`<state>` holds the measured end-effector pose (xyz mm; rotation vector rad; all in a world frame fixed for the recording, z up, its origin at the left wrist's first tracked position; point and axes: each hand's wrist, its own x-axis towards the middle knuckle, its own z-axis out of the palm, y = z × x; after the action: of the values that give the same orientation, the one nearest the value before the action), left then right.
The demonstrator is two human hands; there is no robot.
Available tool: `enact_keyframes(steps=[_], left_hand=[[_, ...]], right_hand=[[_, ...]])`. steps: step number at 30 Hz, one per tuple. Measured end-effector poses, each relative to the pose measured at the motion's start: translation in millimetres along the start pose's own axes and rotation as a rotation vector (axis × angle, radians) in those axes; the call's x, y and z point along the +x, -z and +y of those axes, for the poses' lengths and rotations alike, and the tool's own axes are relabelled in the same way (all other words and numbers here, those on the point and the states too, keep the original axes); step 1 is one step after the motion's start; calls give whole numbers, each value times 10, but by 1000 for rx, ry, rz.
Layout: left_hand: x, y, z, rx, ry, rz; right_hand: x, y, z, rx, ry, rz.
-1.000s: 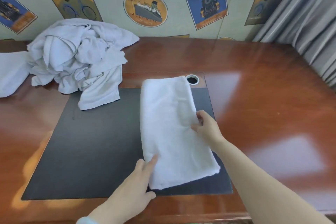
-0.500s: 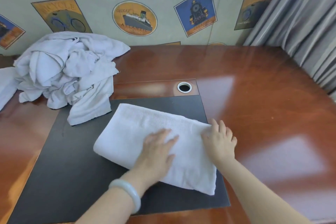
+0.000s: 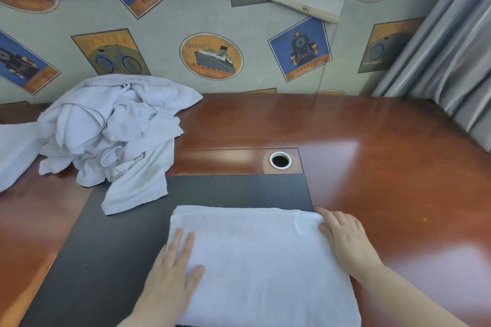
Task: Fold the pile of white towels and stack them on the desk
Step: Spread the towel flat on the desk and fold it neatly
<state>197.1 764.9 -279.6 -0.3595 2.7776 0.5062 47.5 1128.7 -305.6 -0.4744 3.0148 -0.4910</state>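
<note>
A folded white towel (image 3: 263, 260) lies flat on the black desk mat (image 3: 111, 247), its long side running left to right. My left hand (image 3: 172, 273) rests flat on the towel's left edge with straight fingers. My right hand (image 3: 345, 239) lies flat against the towel's right edge, fingers straight, partly on the wooden desk (image 3: 385, 167). A crumpled pile of white towels (image 3: 106, 135) sits at the back left of the desk, one corner hanging onto the mat.
A round cable hole (image 3: 280, 160) sits in the desk just behind the mat. Wallpaper with travel posters (image 3: 211, 57) backs the desk. Grey curtains (image 3: 451, 61) hang at the right. Another white cloth (image 3: 13, 151) lies at the far left edge.
The folded towel has turned from lengthwise to crosswise and slid towards me. Both hands have gone from gripping its edges to lying flat at its left and right sides.
</note>
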Motion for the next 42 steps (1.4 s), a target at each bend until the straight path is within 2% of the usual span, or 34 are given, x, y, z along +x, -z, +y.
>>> enact_keyframes(steps=[1, 5, 8, 10, 12, 14, 16, 18, 20, 23, 26, 30, 33, 35, 37, 38, 40, 42], left_hand=[[-92, -87, 4, 18, 2, -20], [-107, -28, 90, 138, 0, 110], [229, 309, 197, 109, -113, 249], [513, 504, 198, 6, -138, 133], [729, 638, 247, 37, -115, -65], [866, 731, 240, 56, -76, -174], [911, 803, 139, 14, -62, -247], [910, 883, 11, -103, -96, -271], [876, 976, -64, -296, -85, -238], [902, 879, -139, -528, 98, -57], [913, 622, -119, -472, 208, 78], [810, 417, -48, -594, 222, 207], [773, 354, 3, -614, 224, 263], [806, 361, 73, -447, 235, 319], [846, 395, 239, -110, 177, 437], [869, 373, 377, 13, 87, 489], [813, 282, 831, 34, -236, 516], [689, 109, 1369, 25, -643, 407]], right_hand=[[75, 23, 20, 9, 0, -20], [347, 144, -59, 45, 71, -97], [422, 224, -138, 35, 156, -124], [421, 277, -181, 50, 135, -79], [424, 306, -209, 61, 71, -40], [441, 330, -233, 76, -10, -40], [448, 413, -250, 196, -130, -156], [434, 550, -232, 458, -238, -294], [419, 648, -205, 631, -322, -322], [480, 542, -209, 606, -486, -249], [542, 328, -278, 525, -615, -157], [502, 288, -383, 492, -685, -68], [491, 294, -364, 479, -738, -94], [485, 347, -314, 579, -768, -142], [393, 486, -254, 803, -796, -191], [301, 566, -211, 920, -802, -208], [38, 689, -120, 1043, -799, -212], [-306, 746, -72, 1035, -814, -190]])
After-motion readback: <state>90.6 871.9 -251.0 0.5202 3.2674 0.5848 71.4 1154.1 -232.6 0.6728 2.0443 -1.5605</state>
